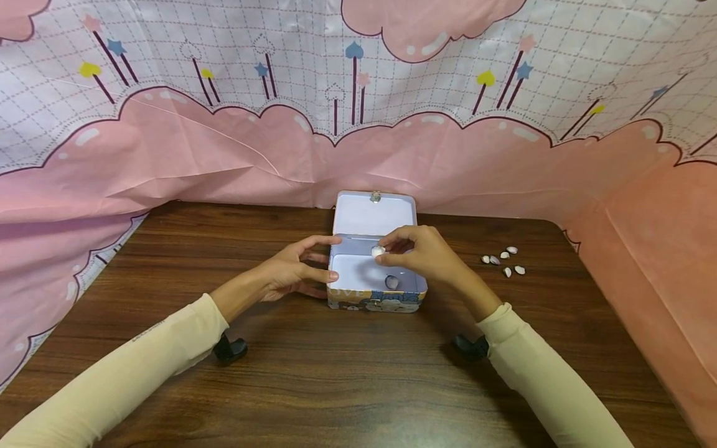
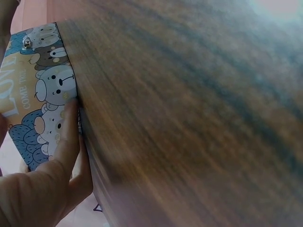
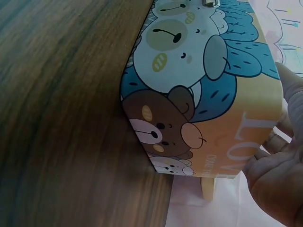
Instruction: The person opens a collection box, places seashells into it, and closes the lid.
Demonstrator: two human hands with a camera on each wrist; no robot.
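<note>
Shell [image 1: 378, 251] is pinched in my right hand [image 1: 424, 250], above the box [image 1: 347, 302]. My left hand [image 1: 288, 269], fingers spread, touches the box's left side. I should lower gently, avoiding the other shell [image 1: 392, 282] inside.

We list: one brown wood-grain table [image 1: 336, 379]; one pink-and-white curtain [image 1: 291, 146] behind it, printed with clouds [image 1: 431, 22] and stars [image 1: 116, 47].

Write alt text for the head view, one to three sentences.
A person's right grip pinches a white shell over an open tin, while the left grip touches its left side. A second shell lies inside; six more shells lie to the right on a brown table.
</note>
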